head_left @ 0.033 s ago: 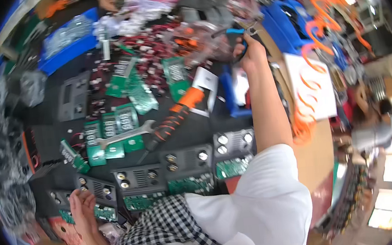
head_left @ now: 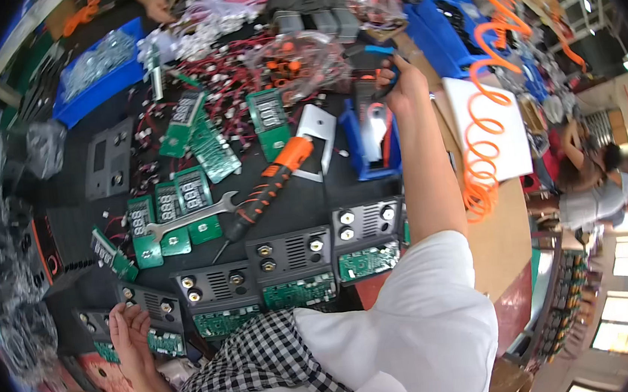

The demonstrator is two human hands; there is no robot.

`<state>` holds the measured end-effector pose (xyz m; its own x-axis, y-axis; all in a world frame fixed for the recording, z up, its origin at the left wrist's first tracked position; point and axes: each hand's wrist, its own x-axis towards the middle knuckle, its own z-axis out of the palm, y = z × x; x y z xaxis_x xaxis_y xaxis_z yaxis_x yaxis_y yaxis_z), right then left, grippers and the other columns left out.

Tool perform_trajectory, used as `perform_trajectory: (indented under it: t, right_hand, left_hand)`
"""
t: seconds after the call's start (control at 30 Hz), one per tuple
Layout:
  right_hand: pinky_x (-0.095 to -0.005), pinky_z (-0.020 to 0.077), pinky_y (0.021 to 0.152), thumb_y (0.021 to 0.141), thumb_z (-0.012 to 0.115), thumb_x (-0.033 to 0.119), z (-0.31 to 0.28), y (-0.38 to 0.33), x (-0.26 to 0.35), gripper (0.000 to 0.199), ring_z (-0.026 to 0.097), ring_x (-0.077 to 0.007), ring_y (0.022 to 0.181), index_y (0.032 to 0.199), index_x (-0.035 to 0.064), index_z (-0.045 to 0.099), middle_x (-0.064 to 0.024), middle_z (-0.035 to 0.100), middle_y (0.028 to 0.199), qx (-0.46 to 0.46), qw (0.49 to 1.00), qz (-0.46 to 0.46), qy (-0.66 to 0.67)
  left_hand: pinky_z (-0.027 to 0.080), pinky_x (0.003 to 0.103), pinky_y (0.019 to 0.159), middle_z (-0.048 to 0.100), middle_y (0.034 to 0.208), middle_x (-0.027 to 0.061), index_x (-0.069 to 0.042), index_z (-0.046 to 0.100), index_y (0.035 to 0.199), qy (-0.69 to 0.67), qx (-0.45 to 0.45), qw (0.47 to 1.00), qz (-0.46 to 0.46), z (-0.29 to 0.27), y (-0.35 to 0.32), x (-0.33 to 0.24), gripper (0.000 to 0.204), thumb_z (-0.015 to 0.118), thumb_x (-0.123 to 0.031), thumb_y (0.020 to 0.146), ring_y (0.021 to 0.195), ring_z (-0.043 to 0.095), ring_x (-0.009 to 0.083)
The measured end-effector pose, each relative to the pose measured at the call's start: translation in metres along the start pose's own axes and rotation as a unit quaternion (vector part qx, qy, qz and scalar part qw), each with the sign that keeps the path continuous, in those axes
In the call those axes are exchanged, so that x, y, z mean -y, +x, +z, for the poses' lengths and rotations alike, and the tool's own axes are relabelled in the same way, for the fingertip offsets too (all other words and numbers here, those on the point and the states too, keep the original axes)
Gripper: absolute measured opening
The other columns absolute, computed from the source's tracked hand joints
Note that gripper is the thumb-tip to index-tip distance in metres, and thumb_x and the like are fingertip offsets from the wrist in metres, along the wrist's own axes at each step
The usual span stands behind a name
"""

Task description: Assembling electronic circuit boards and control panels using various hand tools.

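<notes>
My right hand (head_left: 405, 87), arm stretched out to the far side of the bench, is closed around blue-and-black handled pliers (head_left: 380, 50); their jaws cannot be made out. Beneath it lies a small blue bin (head_left: 353, 145). At the lower left, my left hand (head_left: 132, 336) is held palm up with loosely curled, parted fingers and nothing visible in it. It is beside a grey slotted panel (head_left: 160, 304) with brass-coloured fittings and a green circuit board. Similar panels, including a grey panel (head_left: 289, 253), stand in a row along the near edge.
An orange-and-black power screwdriver (head_left: 271, 181) and an open-end wrench (head_left: 193, 217) lie mid-bench near green display boards (head_left: 145, 229). Red wires (head_left: 231, 83) are heaped behind. Blue bins (head_left: 99, 71) stand at the back. A coiled orange hose (head_left: 486, 157) hangs right. Another person's hand (head_left: 157, 7) shows at the far left.
The pliers have turned in my right hand; their jaws, visible before, are no longer distinct. The bench has shifted slightly in view and looks sharper. My left hand stays about where it was.
</notes>
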<state>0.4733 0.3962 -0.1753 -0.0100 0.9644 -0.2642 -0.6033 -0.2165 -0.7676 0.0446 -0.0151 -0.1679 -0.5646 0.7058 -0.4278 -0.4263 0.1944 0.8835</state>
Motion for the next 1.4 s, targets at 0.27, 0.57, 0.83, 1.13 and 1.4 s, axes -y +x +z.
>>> perform_trajectory:
  t: [0.27, 0.57, 0.83, 1.13, 1.4]
  right_hand:
    - [-0.0269, 0.0322, 0.034, 0.078, 0.044, 0.018, -0.198, -0.025, 0.070, 0.015, 0.039, -0.0139, 0.044, 0.066, 0.0091, 0.046, -0.0005, 0.039, 0.054, -0.290, 0.950, -0.094, -0.068]
    - [-0.0368, 0.0405, 0.062, 0.078, 0.045, 0.042, -0.252, 0.020, 0.104, 0.054, 0.050, -0.0268, 0.084, 0.117, 0.0077, 0.030, -0.0130, 0.034, 0.122, -0.401, 0.897, -0.081, -0.165]
    - [-0.0244, 0.0276, 0.045, 0.077, 0.052, 0.028, -0.177, 0.038, 0.026, 0.019, 0.037, -0.0066, 0.051, 0.088, 0.0128, 0.049, 0.0032, 0.040, 0.060, -0.238, 0.893, -0.230, -0.306]
    - [-0.0353, 0.0255, 0.097, 0.084, 0.047, 0.029, 0.128, -0.047, 0.028, 0.051, 0.035, -0.0258, 0.115, 0.124, 0.0016, 0.031, -0.0140, 0.034, 0.126, 0.211, 0.954, -0.064, -0.205]
    - [-0.0249, 0.0412, 0.077, 0.081, 0.050, 0.031, 0.285, -0.225, -0.076, 0.044, 0.054, -0.0142, 0.084, 0.113, 0.0014, 0.047, -0.0084, 0.056, 0.095, 0.397, 0.822, -0.168, -0.371]
  left_hand:
    - [0.046, 0.026, 0.064, 0.057, 0.084, 0.0094, -0.005, 0.047, 0.098, 0.071, 0.058, 0.996, 0.020, 0.023, -0.007, 0.000, 0.023, 0.047, -0.024, 0.085, 0.073, 0.058, 0.0164]
    - [0.046, 0.026, 0.064, 0.058, 0.082, 0.0070, -0.006, 0.048, 0.093, 0.090, 0.019, 0.996, 0.018, 0.016, -0.031, -0.004, 0.020, 0.047, -0.024, 0.085, 0.073, 0.058, 0.0166]
    - [0.046, 0.026, 0.063, 0.058, 0.082, 0.0071, -0.006, 0.050, 0.092, 0.101, 0.016, 0.995, 0.012, 0.010, -0.040, 0.008, 0.018, 0.047, -0.021, 0.085, 0.073, 0.058, 0.0154]
    - [0.044, 0.023, 0.066, 0.057, 0.084, 0.0048, -0.006, 0.050, 0.095, 0.098, 0.031, 0.995, -0.002, -0.022, -0.059, 0.038, 0.022, 0.048, -0.025, 0.084, 0.076, 0.056, 0.0127]
    - [0.044, 0.023, 0.066, 0.056, 0.085, 0.0058, -0.006, 0.050, 0.095, 0.030, 0.050, 0.996, -0.061, -0.091, -0.098, 0.066, 0.019, 0.046, -0.023, 0.085, 0.075, 0.056, 0.0125]
